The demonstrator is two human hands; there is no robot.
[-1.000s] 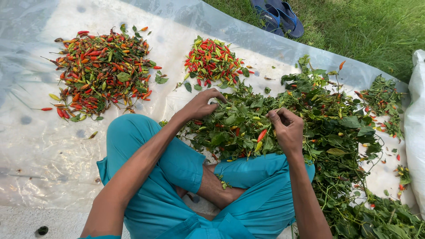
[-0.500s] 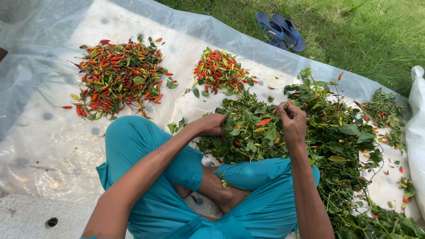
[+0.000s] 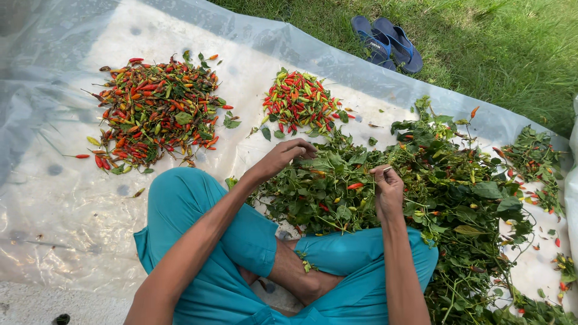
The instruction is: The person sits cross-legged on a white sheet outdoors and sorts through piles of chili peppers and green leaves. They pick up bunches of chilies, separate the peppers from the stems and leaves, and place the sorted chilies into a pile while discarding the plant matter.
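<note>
Two hands work my leafy chilli branches (image 3: 421, 180): left hand (image 3: 283, 153) loosely curled, right hand (image 3: 388, 188) pinching a stem, mid-sheet (image 3: 60, 198).

Red, orange and green chillies (image 3: 298, 101); teal trousers (image 3: 241, 241); dark blue sandals (image 3: 386, 43).

Honestly I can't spot any packages, labels, signs or screens anywhere in my head-camera feed right now.

Single head-worn view looked steeply down over crossed legs (image 3: 241, 241) onto plastic sheet (image 3: 60, 198); near, grass (image 3: 494, 48) along top edge.
</note>
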